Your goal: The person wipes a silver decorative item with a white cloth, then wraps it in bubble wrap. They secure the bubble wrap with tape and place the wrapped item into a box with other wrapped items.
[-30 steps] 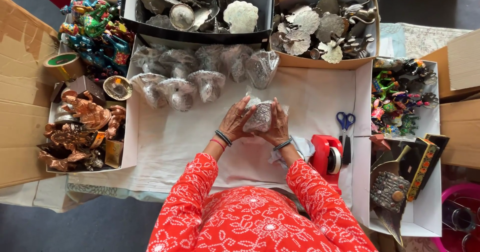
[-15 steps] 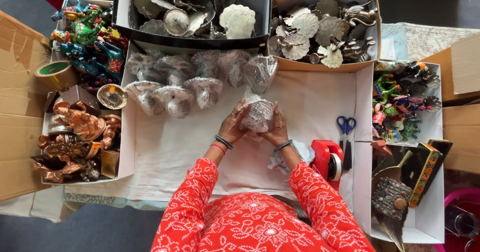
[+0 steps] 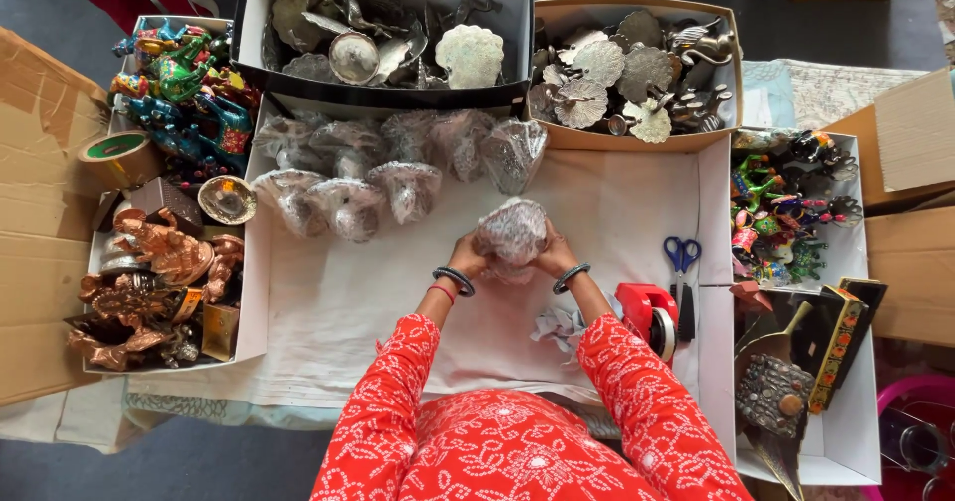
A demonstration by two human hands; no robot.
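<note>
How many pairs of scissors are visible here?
1. The blue-handled scissors lie on the white cloth right of the hands, beside the red tape dispenser. Others may be hidden in the boxes.

white cloth-covered table carries a row of plastic-wrapped metal pieces at the far side, blue-handled scissors and a red tape dispenser at right, crumpled wrap scrap near front.

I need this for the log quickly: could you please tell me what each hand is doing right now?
Left hand: closed on the left side of the wrapped ornament.
Right hand: closed on its right side.
</note>
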